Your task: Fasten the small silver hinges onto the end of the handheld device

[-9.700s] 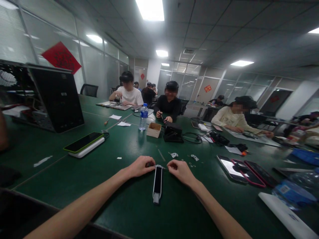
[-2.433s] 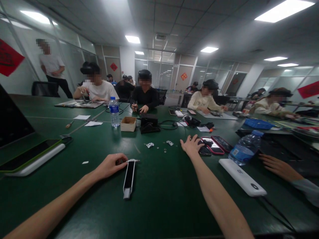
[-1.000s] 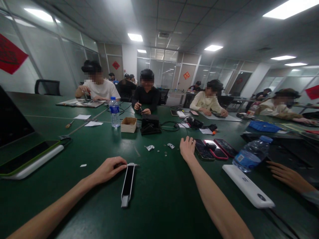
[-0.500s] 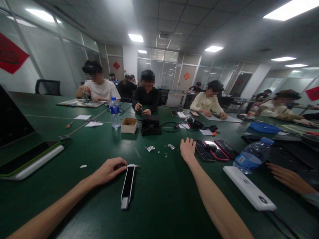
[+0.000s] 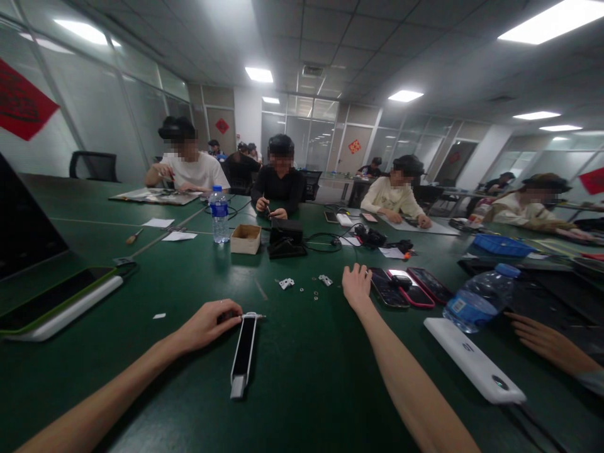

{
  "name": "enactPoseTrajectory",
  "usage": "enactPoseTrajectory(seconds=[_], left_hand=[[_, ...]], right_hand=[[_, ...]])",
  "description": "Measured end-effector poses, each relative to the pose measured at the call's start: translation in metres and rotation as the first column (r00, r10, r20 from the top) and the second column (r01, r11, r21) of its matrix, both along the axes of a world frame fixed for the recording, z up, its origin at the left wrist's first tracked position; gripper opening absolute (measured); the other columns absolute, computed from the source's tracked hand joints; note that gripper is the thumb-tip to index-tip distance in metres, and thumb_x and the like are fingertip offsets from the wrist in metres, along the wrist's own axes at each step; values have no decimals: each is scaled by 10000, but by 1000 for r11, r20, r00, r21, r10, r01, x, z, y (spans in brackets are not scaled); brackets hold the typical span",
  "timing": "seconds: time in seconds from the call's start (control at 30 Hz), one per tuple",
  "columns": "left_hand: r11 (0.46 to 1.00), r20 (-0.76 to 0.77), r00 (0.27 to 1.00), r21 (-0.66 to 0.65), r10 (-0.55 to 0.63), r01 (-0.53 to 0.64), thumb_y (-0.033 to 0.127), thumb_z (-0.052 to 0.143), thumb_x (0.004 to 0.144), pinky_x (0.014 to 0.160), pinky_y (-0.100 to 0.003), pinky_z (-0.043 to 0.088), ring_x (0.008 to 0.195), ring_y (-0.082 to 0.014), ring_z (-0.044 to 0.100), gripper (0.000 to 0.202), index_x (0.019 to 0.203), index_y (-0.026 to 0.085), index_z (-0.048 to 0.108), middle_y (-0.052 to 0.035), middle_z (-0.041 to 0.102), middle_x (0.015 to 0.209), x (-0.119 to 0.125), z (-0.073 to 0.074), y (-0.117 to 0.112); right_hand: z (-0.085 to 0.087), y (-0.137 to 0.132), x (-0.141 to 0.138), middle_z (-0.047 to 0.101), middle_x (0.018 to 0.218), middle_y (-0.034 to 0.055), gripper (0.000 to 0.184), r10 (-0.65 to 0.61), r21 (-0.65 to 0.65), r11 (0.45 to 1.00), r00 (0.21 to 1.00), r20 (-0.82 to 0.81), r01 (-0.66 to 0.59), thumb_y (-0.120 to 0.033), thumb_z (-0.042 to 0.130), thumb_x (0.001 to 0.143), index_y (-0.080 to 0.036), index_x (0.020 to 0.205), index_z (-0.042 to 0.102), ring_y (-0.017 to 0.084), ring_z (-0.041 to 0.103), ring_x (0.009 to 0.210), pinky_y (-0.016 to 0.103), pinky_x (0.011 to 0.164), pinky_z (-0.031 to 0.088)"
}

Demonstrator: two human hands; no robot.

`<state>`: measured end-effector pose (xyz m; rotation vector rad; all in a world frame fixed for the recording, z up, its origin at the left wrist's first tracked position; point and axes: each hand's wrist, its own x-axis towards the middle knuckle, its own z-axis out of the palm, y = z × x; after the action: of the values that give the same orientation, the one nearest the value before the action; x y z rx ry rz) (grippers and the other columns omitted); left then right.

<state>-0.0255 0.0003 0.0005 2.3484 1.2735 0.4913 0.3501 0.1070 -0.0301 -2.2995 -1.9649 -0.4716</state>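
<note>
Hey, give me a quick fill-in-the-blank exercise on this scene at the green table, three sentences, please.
The person's left hand sits at the top of a slim black bar whose near end is ____.
The glossy smartphones beside the person's right hand number ____.
The open brown cardboard box stands just right of a clear plastic ____.

Missing words: silver; three; water bottle.

From here I see the green desk (image 5: 302, 402) carrying a slim black-and-white device (image 5: 244, 355) toward the near edge, two small metal brackets (image 5: 285, 284) and loose nuts (image 5: 314, 293) beyond it, three phones (image 5: 387, 296) rightward, a white power bank (image 5: 472, 360) nearer the right side, and a green-cased tablet (image 5: 51, 308) at the left.
</note>
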Motion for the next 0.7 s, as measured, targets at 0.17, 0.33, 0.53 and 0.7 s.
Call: enactPoseTrajectory(seconds=[0.17, 0.33, 0.53, 0.7], left_hand=[[1000, 2, 1000, 1, -11, 11, 397, 435, 899, 649, -249, 436, 716, -161, 556, 299, 981, 167, 607, -36, 618, 870, -2, -4, 2], [1000, 14, 1000, -11, -11, 11, 384, 441, 900, 652, -252, 438, 721, -163, 563, 283, 984, 169, 605, -35, 619, 878, -1, -3, 1], [1000, 26, 999, -4, -22, 22, 362, 437, 904, 710, -267, 452, 799, -179, 584, 266, 982, 173, 607, -42, 632, 923, -2, -5, 2], [999, 25, 999, 20, -26, 25, 366, 429, 917, 744, -274, 456, 826, -182, 593, 269, 986, 178, 609, -43, 639, 928, -4, -8, 4]], right_hand=[[-3, 0, -1, 531, 1200, 217, 388, -1, 59, 998, 1000, 4, 1, -73, 292, 884, -99, 1117, 601, 326, 422, 1172, 472, 970, 242], [-2, 0, 0, 521, 1218, 213, 395, 0, 49, 999, 1000, 6, 0, -67, 307, 873, -108, 1139, 596, 328, 416, 1168, 468, 965, 238], [0, -2, 0, 523, 1211, 208, 385, 14, 31, 999, 1000, 4, -14, -64, 328, 866, -104, 1149, 587, 331, 414, 1170, 465, 958, 253], [-1, -1, 0, 519, 1212, 218, 391, 16, 43, 999, 1000, 0, -16, -48, 327, 859, -98, 1147, 587, 334, 412, 1179, 469, 959, 254]])
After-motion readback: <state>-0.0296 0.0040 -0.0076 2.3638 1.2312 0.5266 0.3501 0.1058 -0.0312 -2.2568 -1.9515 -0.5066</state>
